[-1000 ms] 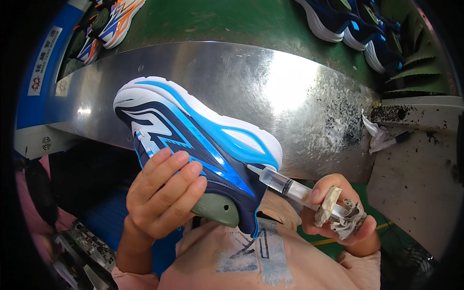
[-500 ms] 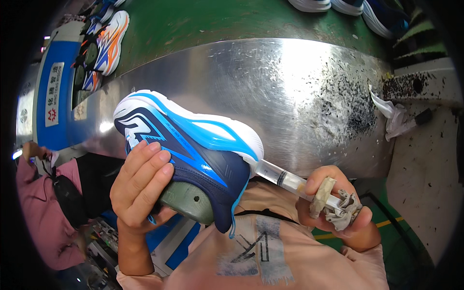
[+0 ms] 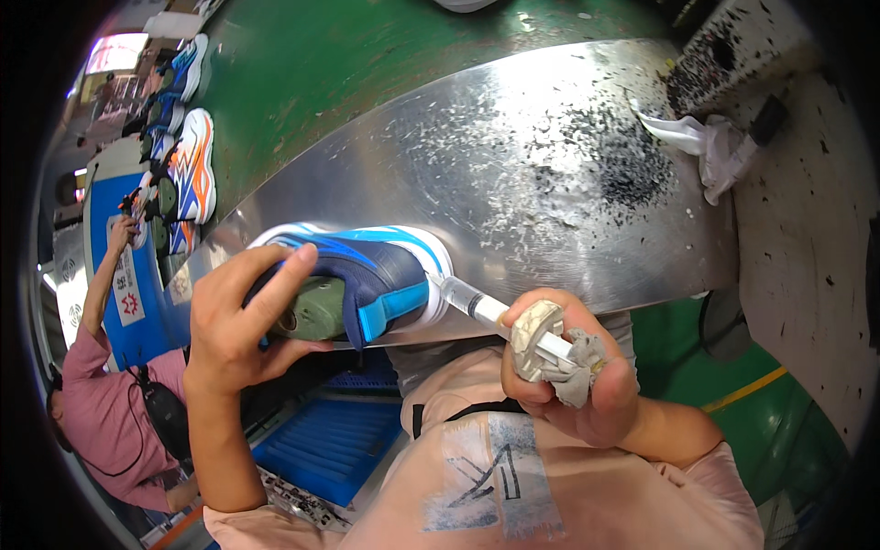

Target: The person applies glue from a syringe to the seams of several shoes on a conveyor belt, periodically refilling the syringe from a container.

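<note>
My left hand [image 3: 240, 316] is closed round the front of a navy, blue and white sneaker [image 3: 390, 275], with the fingers over its upper and the thumb below. A green shoe last [image 3: 318, 310] fills the sneaker's opening. The bright blue heel strip faces me. In my right hand [image 3: 596, 385] is a clear syringe [image 3: 472, 302], its tip at the white sole near the heel. Whether the tip touches the sole I cannot tell. Lumpy tape and a grey wad [image 3: 576, 367] cover the syringe's flange and plunger end, where my fingers and thumb press.
Under the sneaker lies a metal plate [image 3: 367, 165] with black specks, on a green belt [image 3: 293, 82]. An orange and white sneaker [image 3: 193, 165] stands at far left. Crumpled white material [image 3: 710, 147] lies at right. At left a co-worker's arm [image 3: 103, 280] reaches towards another shoe.
The sneaker has turned from its side to more upright, its heel now facing me, and sits lower against the plate. The syringe has moved left with it. A co-worker's arm now reaches up at left.
</note>
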Tool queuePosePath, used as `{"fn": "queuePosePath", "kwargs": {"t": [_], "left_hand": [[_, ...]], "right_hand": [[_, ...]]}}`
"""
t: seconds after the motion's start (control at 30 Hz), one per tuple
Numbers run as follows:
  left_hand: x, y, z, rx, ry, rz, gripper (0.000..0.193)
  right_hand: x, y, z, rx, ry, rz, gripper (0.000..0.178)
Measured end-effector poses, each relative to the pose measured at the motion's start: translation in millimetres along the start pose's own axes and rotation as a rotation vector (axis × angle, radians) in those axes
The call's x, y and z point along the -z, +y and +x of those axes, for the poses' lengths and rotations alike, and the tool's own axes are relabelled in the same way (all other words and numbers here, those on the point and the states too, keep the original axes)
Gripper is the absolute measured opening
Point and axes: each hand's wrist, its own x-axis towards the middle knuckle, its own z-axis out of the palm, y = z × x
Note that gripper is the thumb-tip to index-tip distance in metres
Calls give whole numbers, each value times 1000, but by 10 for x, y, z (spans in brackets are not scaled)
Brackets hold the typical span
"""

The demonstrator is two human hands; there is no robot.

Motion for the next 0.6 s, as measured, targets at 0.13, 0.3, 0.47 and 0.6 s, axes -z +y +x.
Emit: {"fn": "queuePosePath", "kwargs": {"t": [0.13,0.3,0.47,0.6], "left_hand": [[-37,182,135,90,-18,38,70],[-60,547,207,403,15,-14,65],[-129,737,342,589,123,-53,56],[-114,800,477,742,125,-51,47]], "right_hand": [[43,-46,-14,84,13,-17,97],[12,-93,-67,160,43,-58,98],[-116,-58,-113,207,105,-108,98],[-305,35,-121,246,172,-121,98]]}}
